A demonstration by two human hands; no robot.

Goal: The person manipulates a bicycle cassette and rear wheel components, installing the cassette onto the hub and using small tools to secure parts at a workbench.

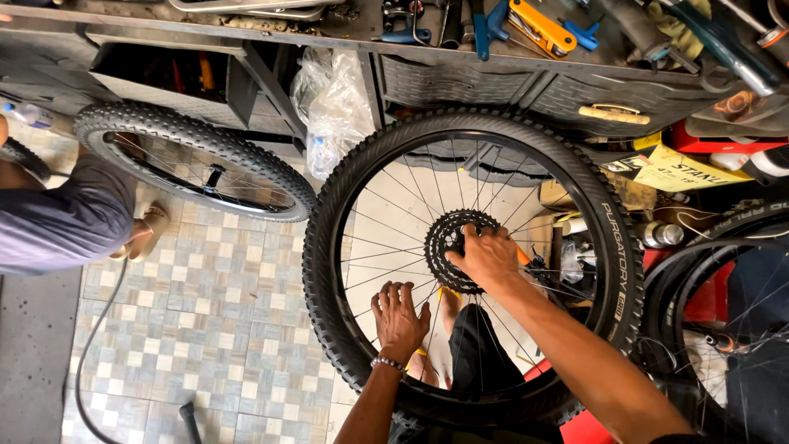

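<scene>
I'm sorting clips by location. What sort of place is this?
Most likely a bicycle repair workshop. The right hand is on a wheel's cassette, another wheel leans nearby, and a bench holds hand tools.

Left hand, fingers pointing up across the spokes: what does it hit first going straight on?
Likely the black toothed cassette at the hub, just beyond the left hand; the right hand already rests there. Depth unclear.

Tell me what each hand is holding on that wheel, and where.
Right hand grips the cassette at the hub; left hand rests on the spokes below it.
</scene>
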